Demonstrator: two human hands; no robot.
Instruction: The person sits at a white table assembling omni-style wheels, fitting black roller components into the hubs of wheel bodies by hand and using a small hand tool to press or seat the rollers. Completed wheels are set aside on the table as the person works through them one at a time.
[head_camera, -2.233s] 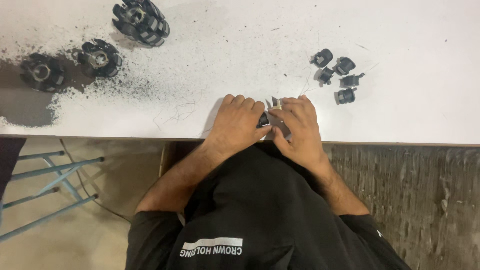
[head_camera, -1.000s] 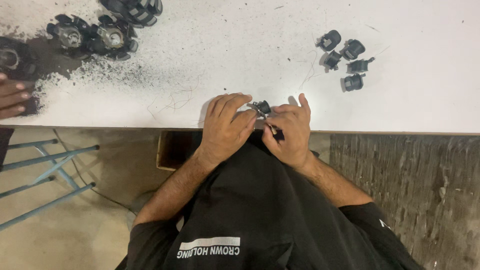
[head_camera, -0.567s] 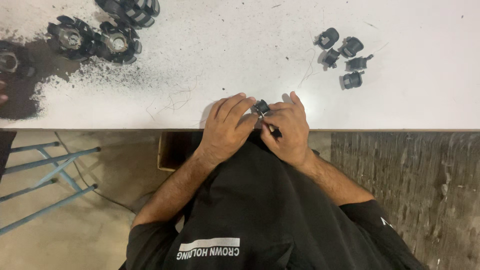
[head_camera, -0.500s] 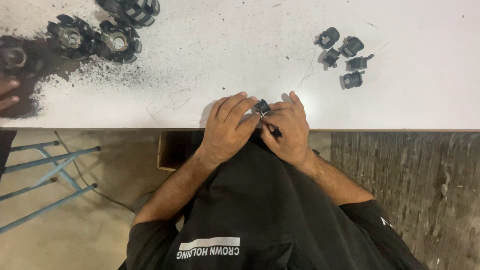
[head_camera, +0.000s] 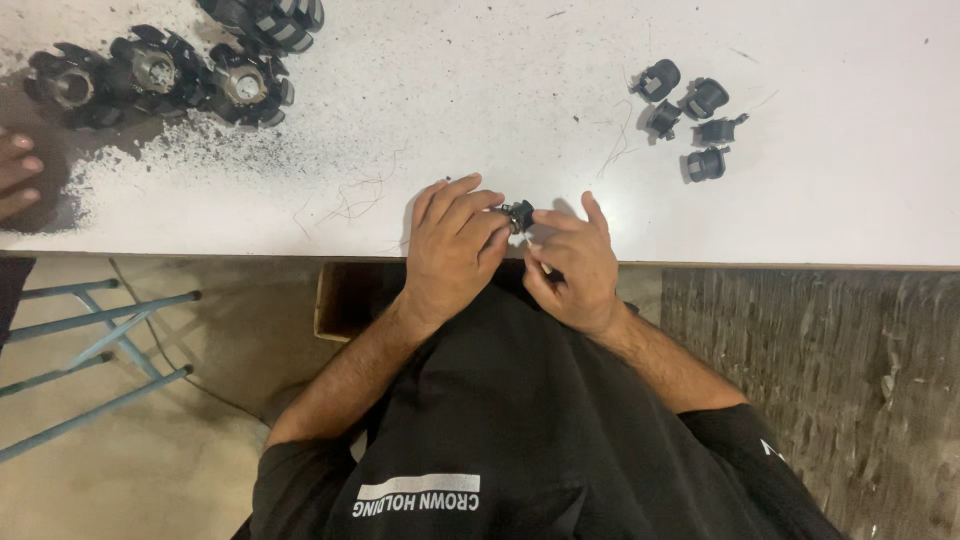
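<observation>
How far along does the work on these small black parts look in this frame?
Possibly done: five small black parts lie grouped on the white table. In hand: left hand and right hand pinch one small black piece at the table edge. Left: larger black finned parts lie untouched at far left.

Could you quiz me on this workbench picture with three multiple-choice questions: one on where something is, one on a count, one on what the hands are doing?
1. Where do the loose small black parts lie on the white table?
A far right
B near left
C centre

2. How many are in that group?
A two
B five
C nine

3. How is the small black piece held?
A lying untouched
B between the left hand and right hand
C by one hand

Answers: A, they sit beyond the right hand; B, five show separately; B, both hands' fingers meet on it.
</observation>
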